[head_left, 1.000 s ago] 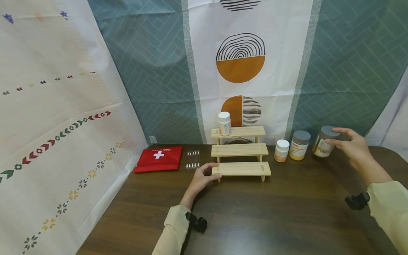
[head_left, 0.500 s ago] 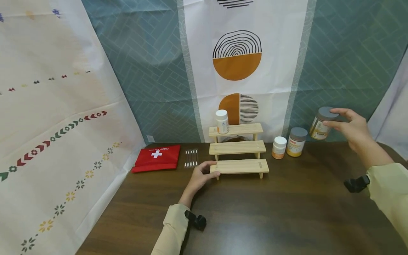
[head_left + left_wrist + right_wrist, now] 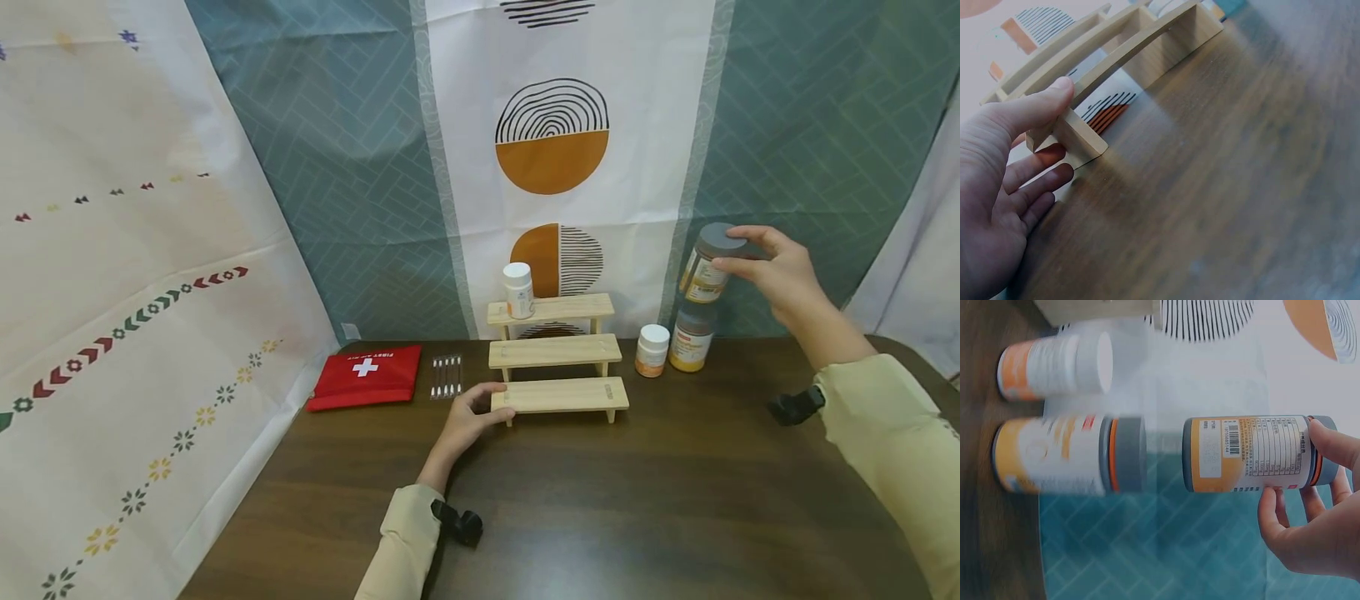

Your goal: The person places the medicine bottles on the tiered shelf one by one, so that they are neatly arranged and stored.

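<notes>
My left hand (image 3: pixel 467 427) grips the left end of the lowest step of a three-tier wooden display stand (image 3: pixel 558 395); its thumb (image 3: pixel 1047 103) lies on the board's edge. Up in the air at the right, my right hand (image 3: pixel 780 271) holds a grey-lidded supplement bottle (image 3: pixel 708 271) by its lid. The right wrist view shows that bottle's label (image 3: pixel 1254 453) with a barcode. Below it on the table stands a similar grey-lidded bottle (image 3: pixel 690 343), its lid partly overlapped in the head view. A small white-capped bottle (image 3: pixel 652 354) is beside that one, and another white bottle (image 3: pixel 519 293) sits on the top step.
A red first aid kit pouch (image 3: pixel 367 379) and a pack of cotton swabs (image 3: pixel 447 377) lie left of the stand. Behind the dark wooden table (image 3: pixel 600 500) hangs a patterned cloth (image 3: pixel 352 167). A white embroidered cloth (image 3: pixel 150 317) borders the left side.
My right hand has lifted the grey-lidded bottle off the table and carried it up and leftward, above the other grey-lidded bottle. The left hand has kept its grip on the stand.
</notes>
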The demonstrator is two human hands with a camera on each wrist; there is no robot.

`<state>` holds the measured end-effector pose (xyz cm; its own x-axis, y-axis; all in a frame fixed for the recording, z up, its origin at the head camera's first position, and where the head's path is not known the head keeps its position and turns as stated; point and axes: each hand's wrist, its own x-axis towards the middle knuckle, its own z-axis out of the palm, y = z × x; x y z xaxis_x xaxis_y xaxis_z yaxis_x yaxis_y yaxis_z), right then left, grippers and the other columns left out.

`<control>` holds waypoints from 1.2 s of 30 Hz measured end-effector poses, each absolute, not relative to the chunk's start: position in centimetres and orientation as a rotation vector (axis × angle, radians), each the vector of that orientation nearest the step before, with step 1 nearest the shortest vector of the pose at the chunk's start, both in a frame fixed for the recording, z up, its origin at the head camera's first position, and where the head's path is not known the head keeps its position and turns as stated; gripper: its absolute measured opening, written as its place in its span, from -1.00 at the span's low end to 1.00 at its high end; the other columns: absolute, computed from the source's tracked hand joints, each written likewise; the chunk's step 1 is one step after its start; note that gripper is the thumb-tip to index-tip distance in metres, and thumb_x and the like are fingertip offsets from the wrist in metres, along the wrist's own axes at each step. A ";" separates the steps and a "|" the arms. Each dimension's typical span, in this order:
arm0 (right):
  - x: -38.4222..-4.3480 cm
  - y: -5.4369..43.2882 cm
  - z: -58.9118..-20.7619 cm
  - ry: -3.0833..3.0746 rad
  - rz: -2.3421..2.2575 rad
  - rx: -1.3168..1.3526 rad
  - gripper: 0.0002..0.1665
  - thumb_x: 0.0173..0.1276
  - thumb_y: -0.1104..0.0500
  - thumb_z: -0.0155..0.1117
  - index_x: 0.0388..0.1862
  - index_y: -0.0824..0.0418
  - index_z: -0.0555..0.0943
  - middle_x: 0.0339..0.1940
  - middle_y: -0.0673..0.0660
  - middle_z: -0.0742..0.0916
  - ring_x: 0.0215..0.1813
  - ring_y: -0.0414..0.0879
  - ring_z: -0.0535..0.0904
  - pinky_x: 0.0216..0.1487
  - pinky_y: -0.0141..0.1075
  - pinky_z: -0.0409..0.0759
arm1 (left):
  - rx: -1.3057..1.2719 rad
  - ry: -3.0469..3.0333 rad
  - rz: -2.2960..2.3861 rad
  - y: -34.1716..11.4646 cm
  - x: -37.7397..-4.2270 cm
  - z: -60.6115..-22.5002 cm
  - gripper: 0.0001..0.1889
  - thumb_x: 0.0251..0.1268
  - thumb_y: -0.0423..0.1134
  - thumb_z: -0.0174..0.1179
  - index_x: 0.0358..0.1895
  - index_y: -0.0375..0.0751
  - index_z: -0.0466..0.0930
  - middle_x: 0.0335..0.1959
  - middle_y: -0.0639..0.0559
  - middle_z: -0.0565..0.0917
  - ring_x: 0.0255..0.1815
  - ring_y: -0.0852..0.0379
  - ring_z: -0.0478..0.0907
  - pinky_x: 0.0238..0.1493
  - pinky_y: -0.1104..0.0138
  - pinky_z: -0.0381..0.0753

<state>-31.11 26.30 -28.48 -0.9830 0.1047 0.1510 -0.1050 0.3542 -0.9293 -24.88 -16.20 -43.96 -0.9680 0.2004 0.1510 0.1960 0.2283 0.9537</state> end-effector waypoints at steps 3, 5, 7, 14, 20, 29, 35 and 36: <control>-31.5 24.8 -28.2 -2.445 1.696 0.045 -0.39 0.29 -0.15 0.32 0.30 -0.34 0.37 0.57 -0.06 0.22 0.24 -0.25 0.33 0.52 0.15 0.02 | 0.396 2.460 1.907 -16.2 -24.9 -44.0 -0.54 0.13 -0.40 0.38 0.15 -0.30 0.58 0.00 -0.32 0.66 -0.16 0.19 0.54 -0.16 0.42 0.51; -31.7 23.9 -28.0 -2.455 1.707 0.077 -0.38 0.29 -0.15 0.32 0.31 -0.31 0.37 0.61 0.01 0.15 0.29 -0.18 0.32 0.52 0.16 0.02 | 0.394 2.461 1.901 -16.3 -24.9 -44.1 -0.54 0.14 -0.40 0.38 0.15 -0.30 0.58 0.01 -0.32 0.66 -0.16 0.19 0.54 -0.16 0.42 0.51; -32.0 22.8 -27.8 -2.461 1.713 0.106 -0.39 0.31 -0.13 0.32 0.32 -0.28 0.37 0.62 0.04 0.13 0.34 -0.10 0.30 0.52 0.14 0.05 | 0.395 2.460 1.898 -16.3 -24.9 -44.0 -0.54 0.14 -0.39 0.38 0.16 -0.30 0.58 0.02 -0.33 0.66 -0.16 0.20 0.54 -0.15 0.43 0.51; -32.8 19.2 -26.9 -2.449 1.761 0.186 -0.36 0.34 -0.04 0.32 0.36 -0.09 0.36 0.61 0.11 0.14 0.52 0.15 0.19 0.50 0.13 0.09 | 0.407 2.451 1.920 -16.2 -25.0 -43.7 -0.53 0.13 -0.42 0.37 0.16 -0.36 0.56 -0.02 -0.37 0.66 -0.17 0.16 0.53 -0.16 0.44 0.50; -33.3 16.7 -26.9 -2.444 1.821 0.256 -0.36 0.37 0.06 0.29 0.38 0.07 0.33 0.60 0.14 0.15 0.54 0.15 0.17 0.51 0.09 0.11 | 0.401 2.451 1.917 -16.1 -24.9 -43.8 -0.54 0.13 -0.42 0.37 0.15 -0.35 0.57 -0.03 -0.38 0.66 -0.18 0.15 0.54 -0.17 0.45 0.50; -34.0 14.0 -27.6 -2.391 1.914 0.266 -0.47 0.37 0.17 0.29 0.28 0.09 0.40 0.56 0.17 0.23 0.51 0.15 0.23 0.50 0.07 0.15 | 0.427 2.439 1.910 -16.0 -25.0 -43.9 -0.54 0.15 -0.42 0.36 0.16 -0.37 0.55 -0.01 -0.40 0.65 -0.16 0.16 0.53 -0.12 0.40 0.51; -34.4 12.3 -28.2 -2.380 1.976 0.288 -0.47 0.36 0.22 0.28 0.29 0.14 0.41 0.54 0.16 0.27 0.49 0.12 0.25 0.49 0.02 0.19 | 0.404 2.449 1.915 -16.2 -24.9 -43.9 -0.53 0.13 -0.43 0.37 0.16 -0.37 0.56 -0.04 -0.40 0.65 -0.15 0.11 0.53 -0.15 0.43 0.50; -34.5 12.1 -28.4 -2.385 1.979 0.285 -0.47 0.36 0.22 0.28 0.29 0.15 0.41 0.53 0.15 0.28 0.49 0.12 0.26 0.48 0.02 0.20 | 0.403 2.451 1.912 -16.2 -24.9 -43.9 -0.53 0.13 -0.42 0.37 0.16 -0.36 0.56 -0.04 -0.39 0.65 -0.16 0.12 0.53 -0.16 0.44 0.50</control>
<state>-34.47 12.09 -28.38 -0.9828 -0.1213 0.1391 -0.1591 0.1746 -0.9717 -24.89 -16.19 -43.90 -0.9670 0.2048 0.1515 0.1968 0.2229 0.9548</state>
